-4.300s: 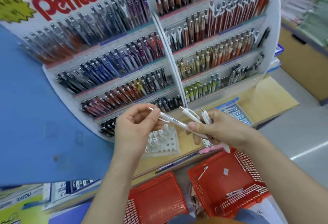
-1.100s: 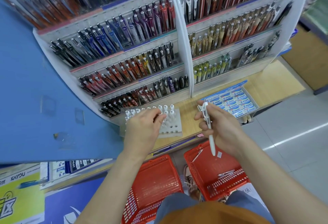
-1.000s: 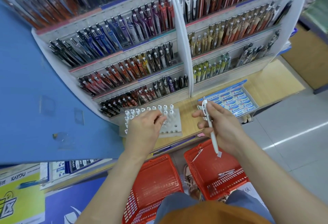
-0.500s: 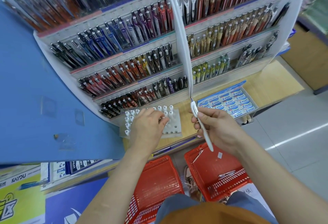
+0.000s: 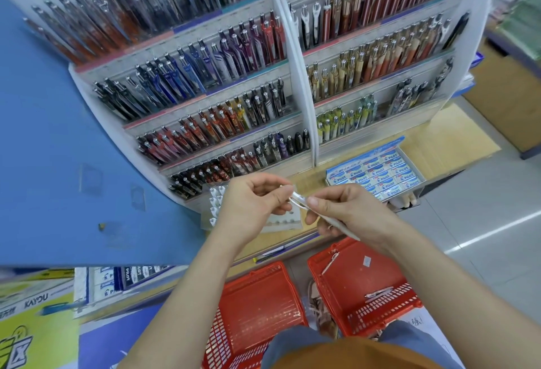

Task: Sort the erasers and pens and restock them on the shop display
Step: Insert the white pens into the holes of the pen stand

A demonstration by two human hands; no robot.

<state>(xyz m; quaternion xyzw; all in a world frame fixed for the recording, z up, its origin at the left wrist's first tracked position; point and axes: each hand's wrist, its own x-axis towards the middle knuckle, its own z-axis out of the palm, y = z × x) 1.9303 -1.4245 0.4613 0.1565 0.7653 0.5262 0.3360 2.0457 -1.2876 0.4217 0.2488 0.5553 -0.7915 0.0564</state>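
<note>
Our right hand grips the pen by its barrel. Our left hand pinches its upper end, likely a handover for slotting into the rack.

Our left hand and right hand both pinch one white pen over the clear pen stand on the surface, Pilot erasers boxed just to its right.

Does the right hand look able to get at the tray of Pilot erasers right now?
Likely yes: the eraser tray lies open just beyond the right hand, nothing between them. But that hand grips a white pen, whose top end the left hand pinches, so it is occupied.
</note>
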